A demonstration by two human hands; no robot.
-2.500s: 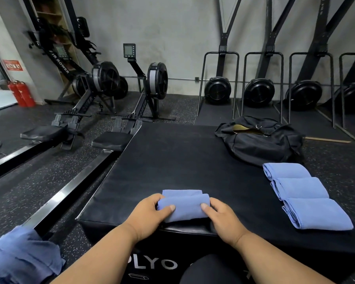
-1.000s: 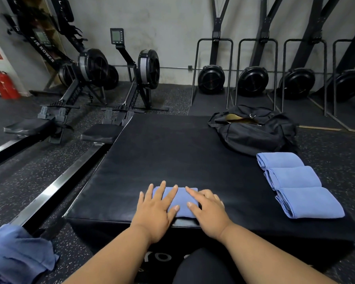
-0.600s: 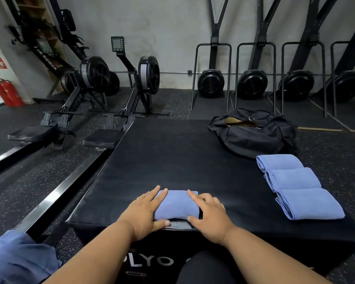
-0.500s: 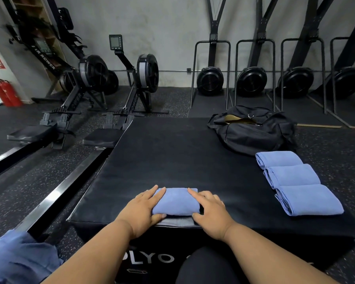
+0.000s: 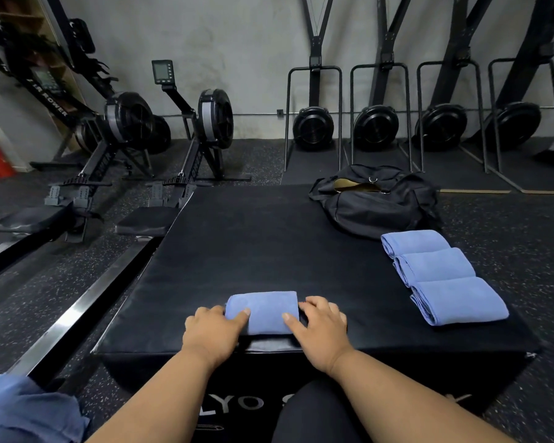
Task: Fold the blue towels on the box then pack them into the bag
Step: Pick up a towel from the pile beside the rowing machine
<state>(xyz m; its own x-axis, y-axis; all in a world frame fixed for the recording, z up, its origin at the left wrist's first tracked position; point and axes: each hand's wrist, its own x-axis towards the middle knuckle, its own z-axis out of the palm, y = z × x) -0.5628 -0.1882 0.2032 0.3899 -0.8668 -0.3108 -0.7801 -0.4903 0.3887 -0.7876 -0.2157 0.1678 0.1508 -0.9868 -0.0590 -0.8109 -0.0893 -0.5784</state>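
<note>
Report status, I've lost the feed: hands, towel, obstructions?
Both hands grip folded towel at box front edge. Bag open. Nothing blocking.

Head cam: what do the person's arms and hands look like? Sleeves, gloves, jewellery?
Both forearms are bare as far as the frame shows, with no sleeves in view. The left hand and right hand wear no gloves; no watch, ring or wristband is visible. Short nails.

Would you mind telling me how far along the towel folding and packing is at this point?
Done: three folded towels lined up beside the bag. In hand: left hand and right hand grip a fourth towel. Left: unfolded blue cloth at lower left; nothing visibly packed.
</note>
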